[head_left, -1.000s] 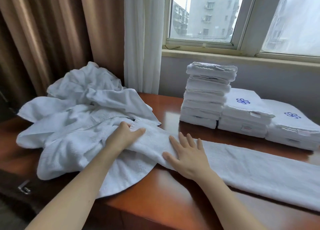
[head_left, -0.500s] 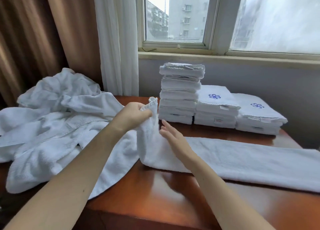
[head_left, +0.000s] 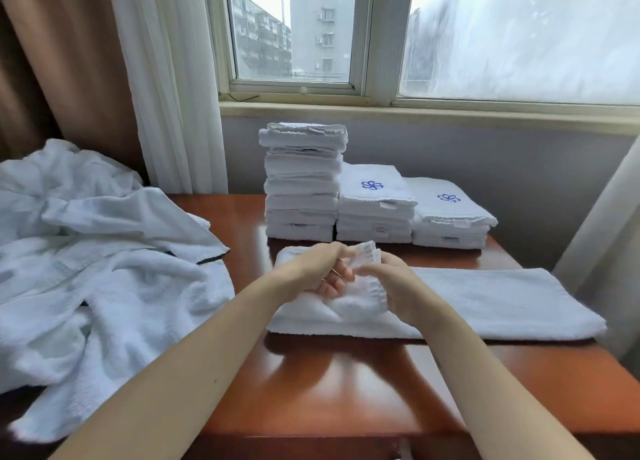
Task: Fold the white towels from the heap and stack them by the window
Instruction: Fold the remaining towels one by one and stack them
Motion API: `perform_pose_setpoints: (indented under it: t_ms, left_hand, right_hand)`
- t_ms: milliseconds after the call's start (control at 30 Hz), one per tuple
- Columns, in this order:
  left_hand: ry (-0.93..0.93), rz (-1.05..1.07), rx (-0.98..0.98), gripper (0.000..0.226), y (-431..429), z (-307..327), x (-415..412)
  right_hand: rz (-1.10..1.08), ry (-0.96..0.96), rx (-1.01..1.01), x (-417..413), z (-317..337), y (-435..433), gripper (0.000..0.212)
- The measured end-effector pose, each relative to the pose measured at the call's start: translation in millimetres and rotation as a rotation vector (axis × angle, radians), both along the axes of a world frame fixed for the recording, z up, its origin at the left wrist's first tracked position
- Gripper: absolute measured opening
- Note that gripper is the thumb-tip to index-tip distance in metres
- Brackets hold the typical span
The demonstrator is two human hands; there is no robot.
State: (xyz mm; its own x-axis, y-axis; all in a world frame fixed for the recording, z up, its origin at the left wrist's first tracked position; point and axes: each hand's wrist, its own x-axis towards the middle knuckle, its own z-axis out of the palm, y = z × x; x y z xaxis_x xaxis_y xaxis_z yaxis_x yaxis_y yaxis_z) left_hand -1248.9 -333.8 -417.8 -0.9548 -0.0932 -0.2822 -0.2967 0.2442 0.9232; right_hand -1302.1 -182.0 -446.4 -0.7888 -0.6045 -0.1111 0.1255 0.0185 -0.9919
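—On the counter right in front of us, we are holding the long towel by its left end, aren't we?

—We are. Our left hand is curling its fingers round the hem, and our right hand is pinching the same hem from the other side. Neither hand is lying flat; both are gripping cloth.

—And the rest of the towel?

—It is lying as a narrow band across the counter, running off to our right, with the lifted end hovering just above it.

—So which step are we doing?

—We are judging it to be the crosswise fold. The band is already folded lengthwise, and we are bringing one end over it.

—What is the next move asking of us?

—We are thinking it is asking for square corners: carrying the hem along the band toward the far right end, lining up the edges, then pressing flat. The cloth is looking thick and limp, so we are expecting it to sag between our hands.

—And afterwards?

—Three stacks are standing under the window, just beyond our hands. The tall stack is looking slightly uneven, so we are leaning toward a lower one. On our left, the heap is holding plenty more.
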Motion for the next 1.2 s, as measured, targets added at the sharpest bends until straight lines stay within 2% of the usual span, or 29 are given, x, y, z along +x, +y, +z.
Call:
perform_pose_setpoints:
  t_ms: [33,67,133,200,267,333,400,467,567,700,867,1200]
  left_hand:
    - [0.075,0.05,-0.05,0.03,-1.3,-3.9,0.7]
    - [0.17,0.092,-0.199,0.034,-4.9,-7.4,1.8]
    - [0.342,0.147,-0.641,0.038,-14.9,-16.2,6.0]
    - [0.402,0.132,-0.99,0.035,-23.9,-26.0,11.5]
    - [0.356,0.031,-1.205,0.035,-26.7,-39.4,12.8]
    - [0.287,-0.044,-1.327,0.041,-24.6,-53.2,11.6]
    - [0.226,-0.066,-1.355,0.049,-24.6,-61.8,10.1]
    - [0.221,-0.074,-1.367,0.052,-26.9,-67.0,8.6]
    - [0.214,-0.098,-1.334,0.054,-31.0,-71.6,7.9]
    - [0.139,-0.143,-1.27,0.061,-35.8,-73.2,5.8]
    - [0.153,-0.121,-1.285,0.071,-35.0,-72.9,5.9]
    - [0.112,-0.056,-1.281,0.077,-78.9,-73.9,30.9]
  right_hand:
    - [-0.07,0.035,0.079,-1.8,-4.3,1.3,0.035]
    - [-0.139,0.043,0.142,-1.7,-6.0,1.9,0.045]
    - [-0.244,0.106,0.24,-2.0,-8.0,1.9,0.068]
    - [-0.275,0.242,0.351,-1.7,-8.7,1.4,0.081]
    - [-0.29,0.429,0.538,1.6,-10.8,1.0,0.08]
    - [-0.333,0.688,0.664,8.5,-12.9,-2.2,0.069]
    - [-0.314,0.909,0.643,15.7,-14.6,-9.2,0.057]
    - [-0.154,0.977,0.736,20.2,-19.8,-16.2,0.053]
    - [0.016,0.888,0.962,19.8,-38.0,-15.7,0.058]
    - [0.037,0.902,0.962,10.5,-49.0,-6.2,0.069]
    - [0.034,0.913,1.034,2.4,-47.6,14.8,0.083]
    - [0.059,0.94,1.001,25.3,-48.5,-31.5,0.082]
